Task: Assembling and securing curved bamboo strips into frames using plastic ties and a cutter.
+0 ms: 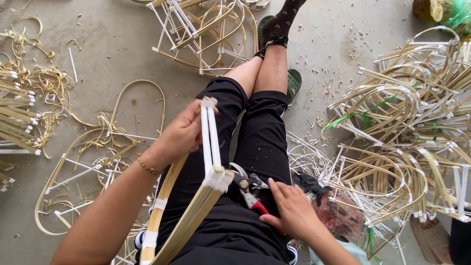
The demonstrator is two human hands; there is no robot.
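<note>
while it lies across the black-trousered lap at the centre of the frame, the bamboo frame [208, 162] runs its long axis from the lower left up towards the middle, where two white bars stand nearly upright and end at the top in a taped tip. the left hand [179, 135] has its grip wrapped around the upper left side of that frame, fingers closed on the bars. the right hand [293, 208], lower centre-right, presses its grip around one pair of red-handled cutters [248, 189], whose metal head points up and left and sits just beside the frame's taped corner. on the concrete floor [122, 44] lie piles of similar bent bamboo frames: one heap [412, 132] at right, one [206, 34] at top centre, loose pieces at left.
</note>
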